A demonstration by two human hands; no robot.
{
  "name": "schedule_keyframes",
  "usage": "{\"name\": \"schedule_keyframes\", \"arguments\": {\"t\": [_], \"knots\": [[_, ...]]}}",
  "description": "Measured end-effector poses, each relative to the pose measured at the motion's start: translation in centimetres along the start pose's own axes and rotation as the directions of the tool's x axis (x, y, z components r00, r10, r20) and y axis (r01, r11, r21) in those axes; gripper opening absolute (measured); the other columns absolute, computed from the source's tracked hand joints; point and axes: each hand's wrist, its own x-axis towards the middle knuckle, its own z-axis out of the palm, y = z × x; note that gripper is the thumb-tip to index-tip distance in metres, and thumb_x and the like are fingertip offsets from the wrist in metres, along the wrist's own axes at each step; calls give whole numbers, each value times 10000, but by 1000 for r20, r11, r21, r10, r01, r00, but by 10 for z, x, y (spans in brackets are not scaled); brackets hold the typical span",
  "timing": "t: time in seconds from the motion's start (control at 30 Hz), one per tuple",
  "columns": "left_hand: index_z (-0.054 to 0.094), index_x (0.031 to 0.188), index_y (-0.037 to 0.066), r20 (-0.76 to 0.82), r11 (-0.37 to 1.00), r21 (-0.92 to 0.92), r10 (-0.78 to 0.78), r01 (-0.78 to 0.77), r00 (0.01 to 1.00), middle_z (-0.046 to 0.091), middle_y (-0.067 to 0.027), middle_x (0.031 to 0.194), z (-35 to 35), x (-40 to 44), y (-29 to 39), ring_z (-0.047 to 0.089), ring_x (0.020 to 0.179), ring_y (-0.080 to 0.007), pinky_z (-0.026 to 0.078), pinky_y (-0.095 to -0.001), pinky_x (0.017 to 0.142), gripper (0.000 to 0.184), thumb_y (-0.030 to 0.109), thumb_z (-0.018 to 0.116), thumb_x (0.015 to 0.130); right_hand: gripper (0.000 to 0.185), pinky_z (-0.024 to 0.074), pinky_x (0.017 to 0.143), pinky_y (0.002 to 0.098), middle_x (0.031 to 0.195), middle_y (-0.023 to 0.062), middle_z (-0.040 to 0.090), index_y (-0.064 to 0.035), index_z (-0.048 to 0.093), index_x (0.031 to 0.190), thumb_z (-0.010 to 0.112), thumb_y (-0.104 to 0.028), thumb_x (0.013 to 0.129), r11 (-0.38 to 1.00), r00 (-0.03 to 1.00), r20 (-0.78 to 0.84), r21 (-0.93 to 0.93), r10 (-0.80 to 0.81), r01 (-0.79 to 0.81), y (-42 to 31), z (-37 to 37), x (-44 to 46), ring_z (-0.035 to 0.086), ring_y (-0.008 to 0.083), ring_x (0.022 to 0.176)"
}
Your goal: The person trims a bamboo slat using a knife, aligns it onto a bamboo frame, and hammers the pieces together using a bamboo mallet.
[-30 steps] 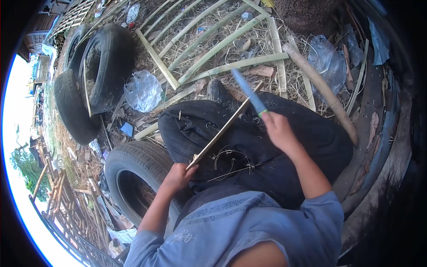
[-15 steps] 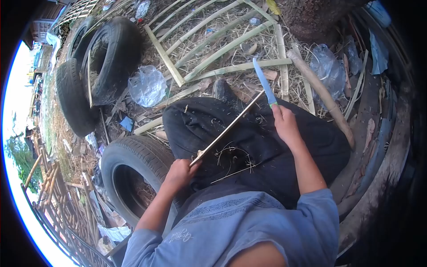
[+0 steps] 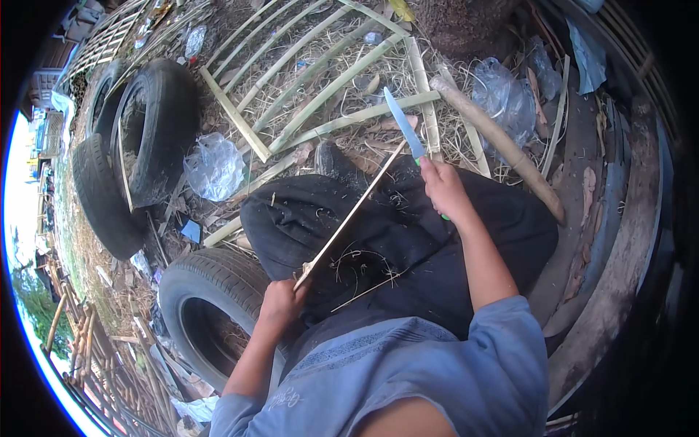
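With the dark-trousered lap (image 3: 393, 240) as the centre of the clock face, two upright tyres (image 3: 162, 131) stand at ten o'clock, near a clear plastic bag (image 3: 215, 167). A worn tyre (image 3: 193, 280) lies at eight, beside the left hand (image 3: 280, 304), which is closed in a fist round the lower end of a thin bamboo strip (image 3: 348, 220). The strip slants over the lap towards twelve. Beyond it, at eleven, a split-bamboo lattice (image 3: 325, 91) lies on the ground. At one, the right hand (image 3: 444, 191) is wrapped round the green handle of a knife (image 3: 403, 120), its blade pointing towards twelve; whether blade and strip touch, I cannot tell. A thick bamboo pole (image 3: 502, 142) lies at two.
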Motion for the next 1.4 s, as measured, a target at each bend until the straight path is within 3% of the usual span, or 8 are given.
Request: {"name": "schedule_keyframes", "arguments": {"t": [0.1,0.27,0.97,1.13,1.23,1.27,1.33,1.4], "knots": [[630,706,-67,58,998,-13,-66,67,996,580,-297,662,-6,2,6,603,680,-480,483,-511,632,466,347,627,922,441,289,319,267,504,-33,390,-96,461,747,436,-427,1037,998,999,-15,50,44,-44,-1,-1,0,358,71,340],[637,735,-68,69,998,-13,-63,64,996,575,-298,664,-8,4,8,590,668,-483,477,-503,626,452,342,629,923,438,284,322,264,506,-43,385,-94,466,764,435,-435,1037,997,1000,8,66,-27,27,5,4,2,351,58,354],[610,719,-83,110,993,-46,-103,109,988,545,-283,605,-14,6,10,556,583,-466,456,-472,567,464,331,641,926,445,291,315,252,493,-46,378,-110,443,739,412,-432,1044,995,995,82,82,57,-64,-2,4,0,346,59,338],[607,715,-86,91,996,-66,-60,66,994,545,-279,594,-14,6,9,558,548,-443,451,-475,559,469,331,641,927,456,289,318,246,502,-48,386,-113,440,722,418,-439,1041,958,990,76,251,121,-136,-6,4,-3,345,50,348],[610,719,-87,114,993,-57,-98,105,989,550,-278,602,-15,5,11,568,552,-431,456,-468,566,472,334,638,930,446,284,318,250,504,-53,385,-115,458,733,429,-439,1038,978,984,138,160,109,-131,-2,5,-3,338,45,354],[610,721,-88,126,992,-45,-109,116,986,551,-276,601,-16,6,11,571,557,-429,459,-464,569,475,336,637,932,478,337,409,288,538,-7,473,-59,546,733,465,-424,1032,998,983,181,69,-15,2,-3,9,-7,434,86,440],[611,722,-90,135,992,-33,-117,123,984,552,-273,600,-16,8,12,575,561,-428,462,-460,571,478,338,635,933,467,316,403,260,545,-26,464,-90,539,724,461,-431,1033,999,985,175,54,-5,-5,2,19,-6,409,62,443],[615,719,-90,133,993,-45,-99,106,986,557,-264,594,-17,7,11,583,555,-416,463,-457,568,484,343,635,934,433,276,311,239,526,-52,403,-108,499,766,426,-437,1038,949,993,58,295,98,-111,-2,11,-3,347,48,352]]}}
